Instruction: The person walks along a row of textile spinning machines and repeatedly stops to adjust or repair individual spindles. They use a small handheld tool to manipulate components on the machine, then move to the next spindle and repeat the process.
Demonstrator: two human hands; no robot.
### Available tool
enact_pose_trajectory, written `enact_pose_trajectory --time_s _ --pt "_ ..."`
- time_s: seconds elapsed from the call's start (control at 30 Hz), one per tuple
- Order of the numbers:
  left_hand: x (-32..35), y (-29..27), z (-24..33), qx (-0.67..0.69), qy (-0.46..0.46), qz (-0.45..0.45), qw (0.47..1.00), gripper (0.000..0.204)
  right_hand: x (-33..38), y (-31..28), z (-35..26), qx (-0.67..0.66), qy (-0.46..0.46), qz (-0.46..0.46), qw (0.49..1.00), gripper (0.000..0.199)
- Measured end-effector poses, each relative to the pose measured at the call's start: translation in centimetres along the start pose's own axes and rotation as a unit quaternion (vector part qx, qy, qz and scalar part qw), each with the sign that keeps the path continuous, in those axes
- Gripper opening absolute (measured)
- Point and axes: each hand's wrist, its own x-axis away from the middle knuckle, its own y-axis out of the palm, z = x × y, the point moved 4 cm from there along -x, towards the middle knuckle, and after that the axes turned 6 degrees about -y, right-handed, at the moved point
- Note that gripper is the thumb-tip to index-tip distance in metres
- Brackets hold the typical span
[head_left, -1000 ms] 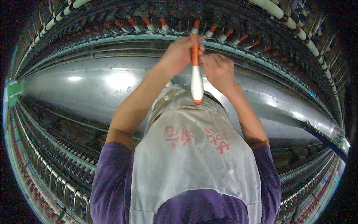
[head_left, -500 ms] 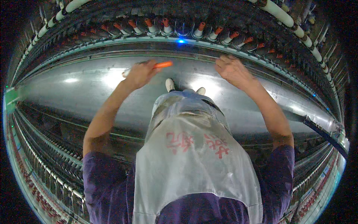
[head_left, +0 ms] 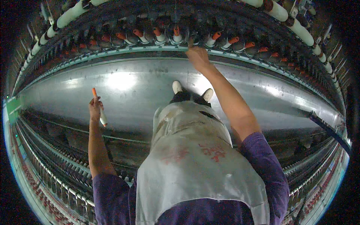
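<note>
Head view, single frame.

Left hand (head_left: 95, 107): raised at the left, well apart from the machine's upper row. Grip closed around a bobbin (head_left: 99, 107), a slim tube with an orange tip pointing up and a white body pointing down out of the fist. The bobbin stands nearly upright, slightly tilted, in front of the shiny metal panel (head_left: 131, 90).

Right hand (head_left: 198, 57): stretched up and forward to the row of spindles (head_left: 176, 37). Fingers reach to the rail edge just below a gap between two bobbins; whether they pinch anything cannot be told, as the fingertips merge with the dark row.

Row of spindles: a curved line across the top, each seat carrying an orange-and-white bobbin standing on end. Seats left and right of the right hand are filled; the seat directly above the fingers is too dark to judge.

White rollers (head_left: 71, 13): a line of pale cylinders above the spindle row, curving to both rims.

Lower rows (head_left: 52, 176): further lines of small spindles at lower left and lower right, contents too small to tell.

Apron (head_left: 191, 165): pale, with faded red marks, over purple sleeves (head_left: 262, 157). Two white shoe tips (head_left: 177, 87) show beneath the panel's reflection.
</note>
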Motion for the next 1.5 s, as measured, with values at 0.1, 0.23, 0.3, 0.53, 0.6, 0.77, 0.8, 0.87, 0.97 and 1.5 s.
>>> enact_pose_trajectory --time_s 0.1,0.23,0.3,0.53,0.6,0.77,0.8,0.87,0.97,1.5 --pt "-1.0 0.3 1.5 -0.009 0.013 -0.002 1.0 0.048 -0.1 -0.1 0.5 0.076 -0.01 -0.095 0.993 0.048" --pt "-3.7 4.1 3.1 0.001 0.021 -0.011 1.0 0.042 2.1 -1.3 2.4 0.139 0.045 -0.043 0.988 0.046" --pt "-5.2 6.4 3.7 0.069 0.028 0.006 0.997 0.039 2.4 -1.1 3.5 0.131 0.058 0.045 0.989 0.043" --pt "-8.3 7.6 10.8 0.046 0.106 0.134 0.984 0.033 1.0 -1.9 3.4 0.108 0.106 0.019 0.988 0.028" --pt "-6.8 9.1 14.1 0.114 0.142 0.064 0.981 0.026 2.1 -5.2 1.3 -0.019 0.096 -0.053 0.994 0.025" --pt "3.9 21.6 21.5 0.087 0.315 -0.06 0.943 0.014 5.7 -16.5 -3.7 -0.588 0.216 0.034 0.779 0.019" --pt "7.1 24.8 22.4 0.031 0.38 -0.061 0.922 0.013 6.0 -18.3 -4.3 -0.628 0.239 0.061 0.738 0.018" --pt "12.1 30.1 24.8 -0.036 0.516 -0.078 0.852 0.013 6.1 -21.3 -5.2 -0.661 0.267 0.105 0.693 0.017" --pt "13.3 34.8 28.1 0.036 0.51 -0.044 0.858 0.014 6.8 -24.7 -5.5 -0.624 0.309 0.136 0.704 0.018" --pt "5.4 46.5 23.8 -0.071 0.479 0.071 0.872 0.02 4.6 -37.7 -9.3 -0.521 0.113 0.378 0.757 0.022"
